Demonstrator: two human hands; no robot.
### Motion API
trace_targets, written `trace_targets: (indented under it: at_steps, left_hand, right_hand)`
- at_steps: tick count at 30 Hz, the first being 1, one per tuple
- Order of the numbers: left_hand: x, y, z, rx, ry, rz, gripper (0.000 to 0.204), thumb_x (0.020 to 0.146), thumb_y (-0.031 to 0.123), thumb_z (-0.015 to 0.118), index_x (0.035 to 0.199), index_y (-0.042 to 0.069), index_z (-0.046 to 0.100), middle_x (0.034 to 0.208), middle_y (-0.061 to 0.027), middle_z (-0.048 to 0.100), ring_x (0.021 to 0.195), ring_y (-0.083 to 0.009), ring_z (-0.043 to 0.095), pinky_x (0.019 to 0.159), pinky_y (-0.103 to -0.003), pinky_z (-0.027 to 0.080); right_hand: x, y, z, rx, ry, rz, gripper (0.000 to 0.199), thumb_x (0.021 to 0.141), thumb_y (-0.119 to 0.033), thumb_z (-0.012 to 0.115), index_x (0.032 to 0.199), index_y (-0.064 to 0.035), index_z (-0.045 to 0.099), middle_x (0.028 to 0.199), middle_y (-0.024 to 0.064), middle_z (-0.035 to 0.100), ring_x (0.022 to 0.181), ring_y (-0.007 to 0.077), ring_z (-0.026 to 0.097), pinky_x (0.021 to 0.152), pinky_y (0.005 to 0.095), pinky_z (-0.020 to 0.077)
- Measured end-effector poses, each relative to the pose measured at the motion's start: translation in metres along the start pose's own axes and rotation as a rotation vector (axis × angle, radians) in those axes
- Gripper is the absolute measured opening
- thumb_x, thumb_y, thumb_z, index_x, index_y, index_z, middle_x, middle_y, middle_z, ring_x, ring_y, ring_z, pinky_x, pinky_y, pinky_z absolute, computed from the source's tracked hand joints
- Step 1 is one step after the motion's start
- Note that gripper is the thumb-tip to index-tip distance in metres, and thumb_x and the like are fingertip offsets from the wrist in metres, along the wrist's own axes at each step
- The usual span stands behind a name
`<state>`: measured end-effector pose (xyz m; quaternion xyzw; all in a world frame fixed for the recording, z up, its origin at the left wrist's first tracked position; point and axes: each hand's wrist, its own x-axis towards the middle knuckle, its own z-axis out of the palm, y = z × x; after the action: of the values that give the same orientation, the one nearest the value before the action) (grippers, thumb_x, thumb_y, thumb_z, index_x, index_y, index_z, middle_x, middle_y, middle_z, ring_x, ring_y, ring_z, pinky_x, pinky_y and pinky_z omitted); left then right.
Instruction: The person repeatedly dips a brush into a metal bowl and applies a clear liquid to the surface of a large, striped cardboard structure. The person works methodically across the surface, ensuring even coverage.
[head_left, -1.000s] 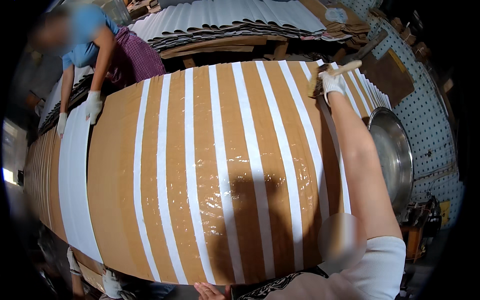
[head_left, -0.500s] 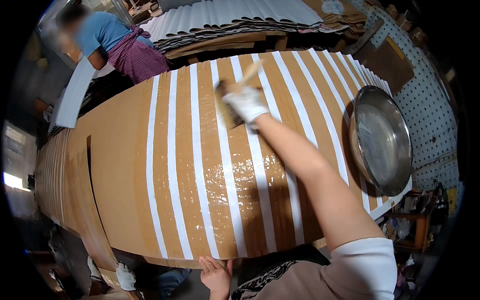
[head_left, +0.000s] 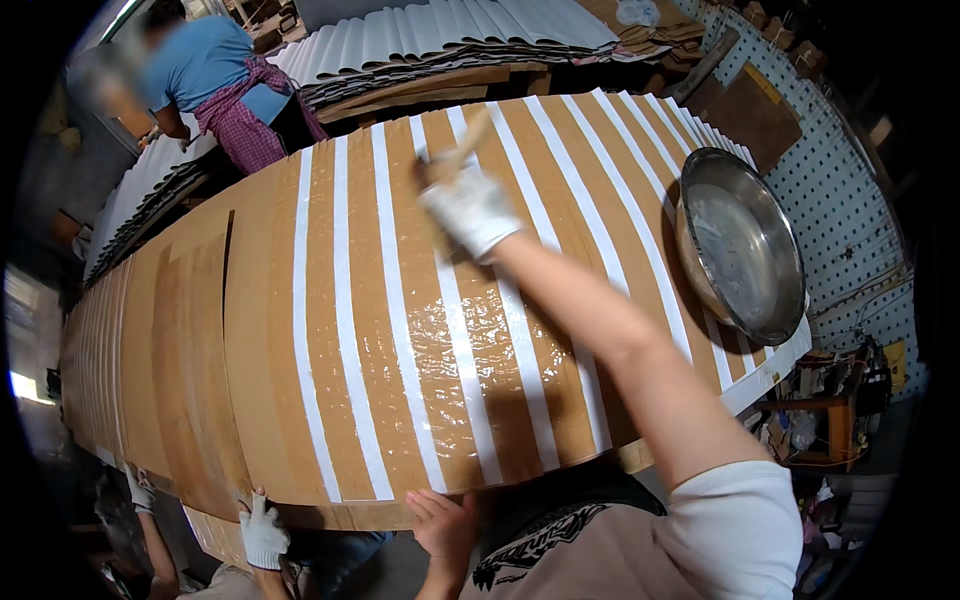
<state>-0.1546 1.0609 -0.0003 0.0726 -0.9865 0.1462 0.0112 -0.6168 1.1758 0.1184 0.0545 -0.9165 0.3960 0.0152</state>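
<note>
Right hand, gloved, has fingers closed around the brush, finger detail blurred; handle juts out past them, long axis slanting away from the person and slightly right, over the far half of the striped sheets. Left hand, bare, fingers together, thumb apart, at the near edge. Metal basin on the right holds pale liquid.
</note>
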Motion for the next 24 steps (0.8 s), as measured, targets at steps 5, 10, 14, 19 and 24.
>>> trace_targets:
  at_steps: [5, 10, 14, 19, 24]
  left_hand:
    - [0.009, -0.006, -0.014, -0.055, 0.012, 0.0, 0.085, 0.087, 0.062, 0.063, 0.119, -0.016, 0.058, 0.116, -0.0376, 0.063, 0.106, -0.0428, 0.069, 0.068, -0.044, 0.06]
    - [0.004, -0.007, -0.012, -0.091, 0.008, -0.03, 0.084, 0.086, 0.06, 0.066, 0.117, -0.017, 0.059, 0.113, -0.0373, 0.064, 0.106, -0.043, 0.069, 0.073, -0.045, 0.061]
    - [-0.001, 0.001, 0.003, 0.051, 0.075, 0.019, 0.086, 0.093, 0.064, 0.052, 0.116, -0.018, 0.059, 0.116, -0.0369, 0.063, 0.11, -0.0452, 0.065, 0.079, -0.044, 0.06]
    - [0.0, 0.002, -0.002, 0.01, 0.07, -0.005, 0.083, 0.093, 0.062, 0.053, 0.116, -0.017, 0.06, 0.115, -0.037, 0.063, 0.11, -0.0454, 0.065, 0.079, -0.044, 0.06]
    - [0.006, -0.002, -0.01, -0.023, 0.076, 0.02, 0.082, 0.092, 0.061, 0.056, 0.116, -0.016, 0.06, 0.115, -0.0368, 0.063, 0.108, -0.0451, 0.066, 0.075, -0.044, 0.061]
  right_hand:
    - [-0.038, -0.033, 0.063, 0.08, -0.201, -0.051, 0.056, 0.084, -0.039, 0.061, 0.127, -0.0028, 0.06, 0.103, 0.0257, 0.067, 0.101, 0.038, 0.066, 0.092, 0.0419, 0.0528]
    - [-0.057, 0.062, -0.036, 0.138, 0.034, 0.207, 0.031, 0.082, -0.031, 0.066, 0.101, -0.0055, 0.067, 0.089, 0.0135, 0.07, 0.08, 0.0233, 0.067, 0.073, 0.0377, 0.0544]
    - [-0.072, 0.16, -0.123, -0.246, 0.443, 0.296, 0.038, 0.084, -0.034, 0.068, 0.102, -0.0003, 0.069, 0.092, 0.0189, 0.072, 0.086, 0.0283, 0.07, 0.079, 0.0381, 0.0556]
    - [-0.102, 0.082, -0.095, -0.147, 0.328, 0.193, 0.041, 0.084, -0.043, 0.067, 0.092, -0.0032, 0.071, 0.087, 0.0148, 0.073, 0.08, 0.0255, 0.069, 0.075, 0.0384, 0.0538]
    - [-0.141, -0.017, 0.054, 0.144, 0.137, -0.223, 0.038, 0.085, -0.032, 0.066, 0.105, 0.0003, 0.065, 0.11, 0.02, 0.069, 0.091, 0.0363, 0.067, 0.082, 0.0446, 0.0534]
